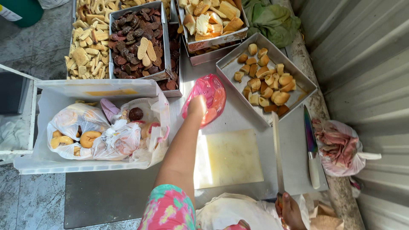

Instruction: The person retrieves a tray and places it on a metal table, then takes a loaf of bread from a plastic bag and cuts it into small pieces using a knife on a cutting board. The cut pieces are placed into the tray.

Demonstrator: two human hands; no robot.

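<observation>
Pink plastic bag (207, 97) raised over metal counter (238, 117), at 9 o'clock from tray of bread pieces (232, 64). Bunched at 1 o'clock from left hand (197, 107), fingers pinching it. Right hand (290, 209) at 5 o'clock, closed on long knife handle (280, 196).

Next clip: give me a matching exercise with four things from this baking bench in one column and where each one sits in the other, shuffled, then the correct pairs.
Things:
1. pink plastic bag
2. knife
3. white cutting board
4. green cloth

Places:
A. lying at the right edge of the metal worktop, blade pointing away from the person
B. bunched at the top, behind the metal tray of pale biscuits
C. in the grip of the left hand, held above the worktop
D. flat on the worktop just in front of the person

Pairs: 1-C, 2-A, 3-D, 4-B
</observation>
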